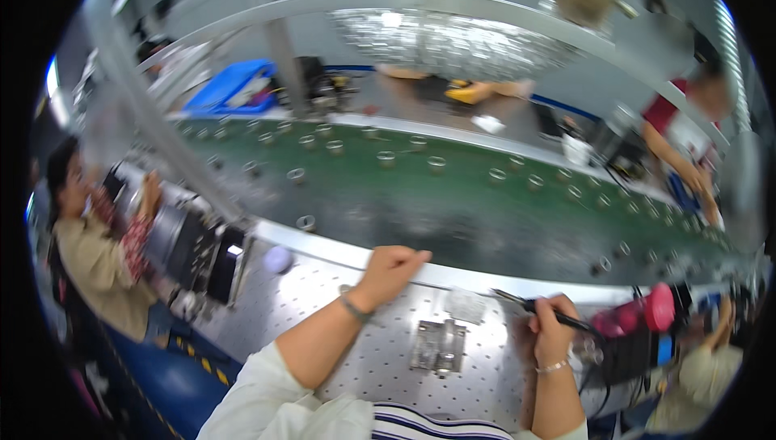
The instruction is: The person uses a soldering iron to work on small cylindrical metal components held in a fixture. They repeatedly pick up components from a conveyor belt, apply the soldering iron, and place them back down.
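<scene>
My right hand (554, 331) is closed round the black handle of a soldering iron (529, 304). Its thin metal tip points left over the perforated metal bench (364, 367). Near the conveyor's edge, my left hand (390, 273) has its fingers curled and pressed together; whatever they may hold is hidden. Between my forearms lies a small metal fixture (438, 347), with a pale, flat piece (465, 306) just beyond it. Neither hand touches the fixture.
Beyond the bench runs a green conveyor belt (364, 197) carrying several small round cups. A purple round object (278, 260) sits at left, a pink bottle (638, 315) at right. A metal frame rail (453, 4) crosses above. Other people work on the left, right and far side.
</scene>
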Available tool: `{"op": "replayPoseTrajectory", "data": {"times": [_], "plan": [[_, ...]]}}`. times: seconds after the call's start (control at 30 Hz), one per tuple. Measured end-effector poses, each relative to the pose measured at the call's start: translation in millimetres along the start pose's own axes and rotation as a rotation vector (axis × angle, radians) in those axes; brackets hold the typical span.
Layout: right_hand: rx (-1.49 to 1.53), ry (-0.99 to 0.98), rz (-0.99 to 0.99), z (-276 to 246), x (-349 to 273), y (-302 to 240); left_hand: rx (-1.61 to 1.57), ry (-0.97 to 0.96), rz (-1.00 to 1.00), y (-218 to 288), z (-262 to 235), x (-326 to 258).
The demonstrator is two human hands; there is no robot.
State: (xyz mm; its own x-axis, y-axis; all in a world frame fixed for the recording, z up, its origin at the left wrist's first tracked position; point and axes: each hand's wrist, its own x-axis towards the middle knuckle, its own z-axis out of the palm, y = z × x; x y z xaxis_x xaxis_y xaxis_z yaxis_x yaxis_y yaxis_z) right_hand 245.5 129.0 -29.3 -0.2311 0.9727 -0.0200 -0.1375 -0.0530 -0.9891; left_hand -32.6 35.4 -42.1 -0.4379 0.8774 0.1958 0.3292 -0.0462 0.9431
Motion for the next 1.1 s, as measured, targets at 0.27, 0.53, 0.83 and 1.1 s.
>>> {"op": "replayPoseTrajectory", "data": {"times": [0.27, 0.53, 0.83, 1.1], "plan": [[-0.095, -0.066, -0.081, 5, 3, 11, -0.037, 0.012, -0.012, 0, -11, -9], [-0.107, -0.046, -0.083, 4, 3, 10, -0.045, 0.011, -0.018, -2, -7, -7], [-0.112, -0.037, -0.065, 5, 0, 9, -0.087, -0.003, -0.011, 0, -12, -10], [-0.05, 0.023, -0.001, 6, -1, -1, -0.053, -0.016, 0.005, -5, -4, -3]]}}
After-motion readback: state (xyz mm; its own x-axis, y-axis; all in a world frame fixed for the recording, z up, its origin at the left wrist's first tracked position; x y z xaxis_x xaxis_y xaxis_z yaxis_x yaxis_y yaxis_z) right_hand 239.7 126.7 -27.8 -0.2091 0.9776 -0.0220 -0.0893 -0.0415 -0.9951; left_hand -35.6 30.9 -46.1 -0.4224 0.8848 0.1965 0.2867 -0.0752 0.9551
